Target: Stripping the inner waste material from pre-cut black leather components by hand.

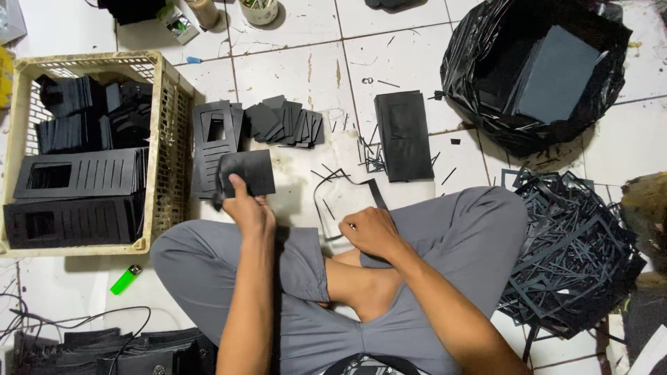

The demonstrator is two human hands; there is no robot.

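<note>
Sitting cross-legged on the floor, sorting black die-cut card

Left hand (pixel 249 208) pinches a flat matte black card piece (pixel 249 172), just short of the slotted stack (pixel 214 147). Right hand (pixel 372 231) is curled loosely over a thin black offcut strip (pixel 347 186) by the knee. That skinny strip could tear or snag if yanked.

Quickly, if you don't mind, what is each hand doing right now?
Left hand: closed on a black card piece, held up.
Right hand: fingers curled, pinching a thin black strip near the knee.
</note>
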